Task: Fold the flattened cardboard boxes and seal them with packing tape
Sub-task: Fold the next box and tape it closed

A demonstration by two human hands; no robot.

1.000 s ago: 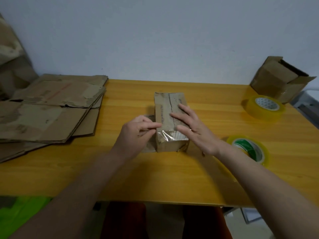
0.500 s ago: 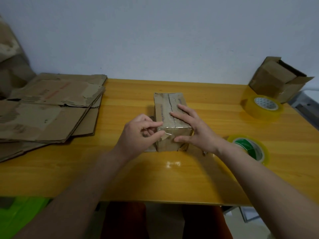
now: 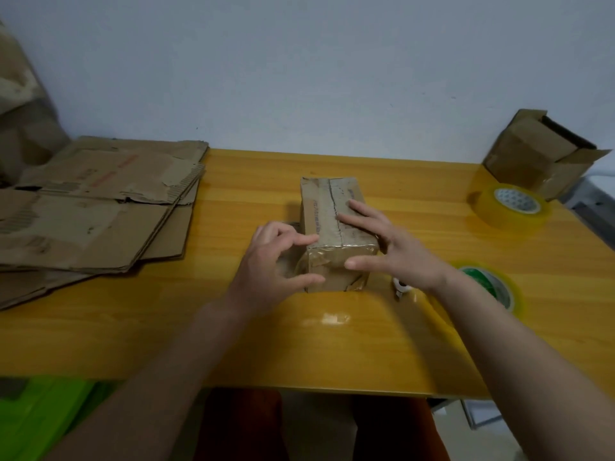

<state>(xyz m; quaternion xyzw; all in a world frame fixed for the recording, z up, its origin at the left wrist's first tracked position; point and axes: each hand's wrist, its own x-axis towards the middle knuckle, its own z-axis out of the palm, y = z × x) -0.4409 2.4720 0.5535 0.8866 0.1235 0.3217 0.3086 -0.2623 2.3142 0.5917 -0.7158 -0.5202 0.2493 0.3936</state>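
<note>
Head view: I look down on a small folded cardboard box [image 3: 336,227] lying near the middle of the yellow wooden table [image 3: 332,344], its long side running away from me and a seam down its top. Clear tape [image 3: 339,252] shines across its near end, wrinkled over the front face.

My left hand [image 3: 273,261] sits at the box's near left corner. Its index finger lies straight along the top edge and its thumb presses the front face, while the other fingers are loosely curled beside the box.

My right hand [image 3: 396,247] rests on the right side of the box. Its fingers are spread flat across the top and its thumb is stretched along the taped front edge, so it presses rather than clenches.

A stack of flattened cardboard boxes [image 3: 93,207] covers the table's far left. A roll of clear packing tape [image 3: 511,206] lies flat at far right. Behind it an opened cardboard box [image 3: 542,154] is tipped on its side. A second tape roll with a green core [image 3: 489,287] lies just beyond my right wrist. A small white object [image 3: 401,287], too blurred to identify, sits between that wrist and the box.
</note>
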